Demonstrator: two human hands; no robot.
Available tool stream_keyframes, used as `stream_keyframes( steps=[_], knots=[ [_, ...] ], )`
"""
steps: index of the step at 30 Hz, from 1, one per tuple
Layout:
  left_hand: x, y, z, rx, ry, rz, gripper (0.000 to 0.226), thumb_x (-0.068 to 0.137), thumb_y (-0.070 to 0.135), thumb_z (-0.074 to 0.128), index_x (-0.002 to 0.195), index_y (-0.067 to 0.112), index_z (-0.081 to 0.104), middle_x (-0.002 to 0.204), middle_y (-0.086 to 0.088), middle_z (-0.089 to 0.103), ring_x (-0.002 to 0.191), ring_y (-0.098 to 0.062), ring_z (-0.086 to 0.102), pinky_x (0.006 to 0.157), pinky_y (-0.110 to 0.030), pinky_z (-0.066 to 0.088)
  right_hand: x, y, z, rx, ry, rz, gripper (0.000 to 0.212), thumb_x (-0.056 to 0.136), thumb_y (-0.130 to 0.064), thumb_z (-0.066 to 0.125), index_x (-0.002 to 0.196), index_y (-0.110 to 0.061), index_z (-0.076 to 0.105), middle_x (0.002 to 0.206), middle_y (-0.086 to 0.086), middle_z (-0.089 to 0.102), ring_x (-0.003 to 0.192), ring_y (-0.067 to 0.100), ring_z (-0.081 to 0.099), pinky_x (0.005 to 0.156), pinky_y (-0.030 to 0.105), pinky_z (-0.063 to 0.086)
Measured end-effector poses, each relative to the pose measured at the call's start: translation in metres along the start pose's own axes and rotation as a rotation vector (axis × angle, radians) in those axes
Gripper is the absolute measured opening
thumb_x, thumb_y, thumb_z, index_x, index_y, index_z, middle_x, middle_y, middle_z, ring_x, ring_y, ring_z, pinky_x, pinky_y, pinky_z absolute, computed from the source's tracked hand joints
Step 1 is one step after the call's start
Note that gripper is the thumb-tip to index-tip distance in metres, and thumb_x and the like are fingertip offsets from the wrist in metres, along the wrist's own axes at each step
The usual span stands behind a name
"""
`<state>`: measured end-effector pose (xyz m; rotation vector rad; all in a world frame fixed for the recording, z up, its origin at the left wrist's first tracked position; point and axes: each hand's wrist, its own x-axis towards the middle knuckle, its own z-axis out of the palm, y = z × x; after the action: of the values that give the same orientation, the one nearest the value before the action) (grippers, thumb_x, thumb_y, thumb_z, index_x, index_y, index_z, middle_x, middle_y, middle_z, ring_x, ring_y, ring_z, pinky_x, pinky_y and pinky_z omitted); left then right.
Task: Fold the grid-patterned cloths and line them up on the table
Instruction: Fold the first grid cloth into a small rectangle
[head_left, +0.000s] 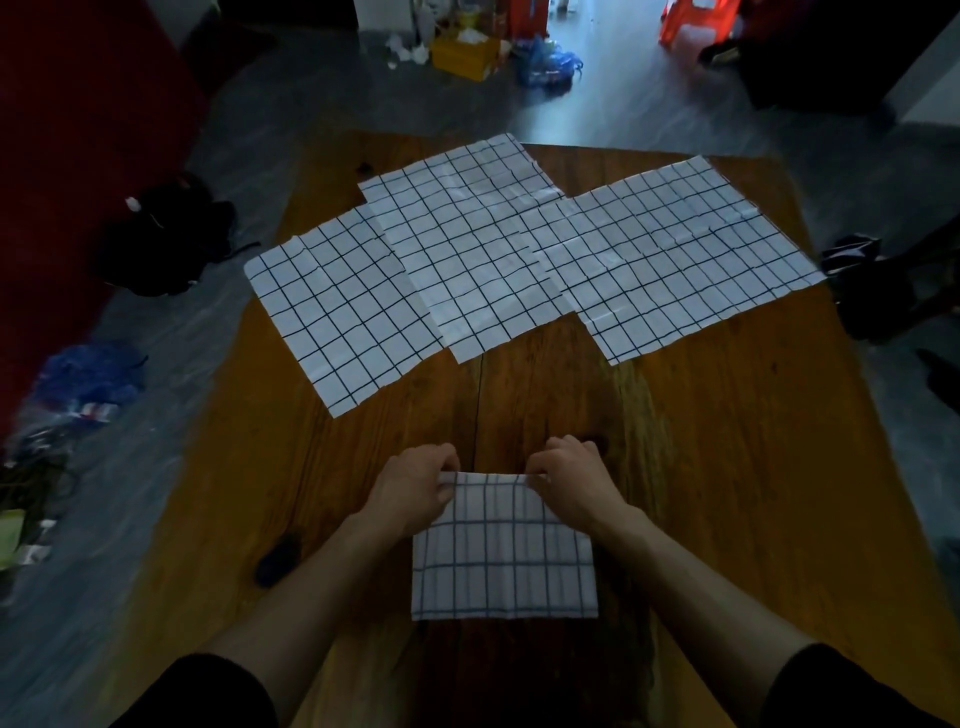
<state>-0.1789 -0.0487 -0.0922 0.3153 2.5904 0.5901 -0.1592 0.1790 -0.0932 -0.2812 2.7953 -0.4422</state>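
A white cloth with a dark grid, folded over (504, 561), lies near the front of the wooden table (753, 467). My left hand (415, 486) pinches its far left corner and my right hand (576, 480) pinches its far right corner, both fingers curled over the far edge. Three more grid cloths lie flat and unfolded further back: the left cloth (337, 312), the middle cloth (467, 244) overlapping it, and the right cloth (675, 260), overlapping the middle one.
A small dark object (278, 564) sits on the table by my left forearm. Clutter lies on the floor around: black bags (166, 234) at left, blue plastic (88, 379), a yellow box (465, 54), a red stool (696, 21).
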Motion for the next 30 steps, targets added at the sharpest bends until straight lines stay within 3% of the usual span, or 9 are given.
stream_keyframes(
  steps=[3,9,12,18,22,25,27,30],
  knots=[
    [-0.005,-0.007,-0.011,-0.111,0.057,0.034,0.010,0.091,0.023,0.063,0.091,0.032,0.058,0.091,0.012,0.058,0.084,-0.004,0.056,0.078,-0.031,0.056,-0.001,0.002,-0.003,0.034,0.056,0.003,0.017,0.099,-0.032,0.051,0.096,-0.031,0.068,0.097,-0.010,0.056,0.091,0.007,0.045,0.086,0.027,0.033],
    [-0.026,-0.008,-0.039,-0.346,0.119,0.090,0.009,0.094,0.020,0.060,0.089,0.028,0.061,0.091,0.008,0.063,0.087,-0.006,0.061,0.077,-0.034,0.058,-0.009,0.001,-0.019,0.064,0.102,0.001,0.022,0.100,-0.029,0.048,0.097,-0.029,0.070,0.097,-0.009,0.057,0.089,0.007,0.045,0.090,0.032,0.041],
    [-0.036,-0.002,-0.049,-0.417,0.197,0.118,0.010,0.095,0.021,0.060,0.089,0.028,0.061,0.091,0.007,0.064,0.087,-0.009,0.062,0.076,-0.038,0.058,-0.015,-0.005,-0.026,0.074,0.119,0.019,0.023,0.099,-0.027,0.048,0.102,-0.032,0.070,0.102,-0.008,0.059,0.095,0.009,0.047,0.090,0.031,0.038],
    [-0.056,0.019,-0.065,-0.344,0.388,0.262,0.010,0.091,0.022,0.066,0.088,0.031,0.064,0.087,0.009,0.062,0.083,-0.010,0.058,0.076,-0.039,0.054,-0.032,-0.044,-0.047,0.127,0.189,-0.082,0.034,0.090,-0.038,0.062,0.124,-0.030,0.060,0.115,-0.010,0.054,0.109,0.011,0.043,0.096,0.032,0.031],
    [-0.079,0.039,-0.076,-0.246,0.434,0.431,0.004,0.090,0.022,0.067,0.091,0.025,0.066,0.084,0.008,0.058,0.078,-0.010,0.055,0.069,-0.039,0.050,-0.042,-0.079,-0.063,0.151,0.374,-0.280,0.019,0.092,-0.033,0.063,0.108,-0.024,0.068,0.102,-0.006,0.061,0.097,0.013,0.049,0.081,0.033,0.036],
    [-0.101,0.046,-0.082,-0.346,0.451,0.470,0.003,0.090,0.025,0.068,0.093,0.026,0.065,0.083,0.007,0.060,0.077,-0.012,0.056,0.066,-0.036,0.051,-0.055,-0.096,-0.070,0.170,0.498,-0.371,0.012,0.094,-0.030,0.063,0.093,-0.021,0.071,0.088,-0.006,0.062,0.086,0.014,0.051,0.071,0.033,0.041],
    [-0.116,0.044,-0.085,-0.450,0.431,0.462,0.011,0.087,0.025,0.073,0.094,0.027,0.065,0.083,0.008,0.062,0.078,-0.012,0.059,0.066,-0.028,0.052,-0.067,-0.102,-0.072,0.209,0.541,-0.364,0.015,0.094,-0.029,0.062,0.093,-0.019,0.072,0.088,-0.005,0.063,0.086,0.014,0.052,0.071,0.034,0.042],
    [-0.131,0.026,-0.085,-0.222,0.332,0.337,0.022,0.081,0.027,0.077,0.094,0.034,0.060,0.089,0.013,0.061,0.083,-0.005,0.058,0.072,-0.027,0.053,-0.085,-0.103,-0.071,0.309,0.566,-0.308,0.014,0.092,-0.026,0.064,0.095,-0.016,0.073,0.091,-0.007,0.064,0.089,0.012,0.054,0.076,0.034,0.046]
  ],
)
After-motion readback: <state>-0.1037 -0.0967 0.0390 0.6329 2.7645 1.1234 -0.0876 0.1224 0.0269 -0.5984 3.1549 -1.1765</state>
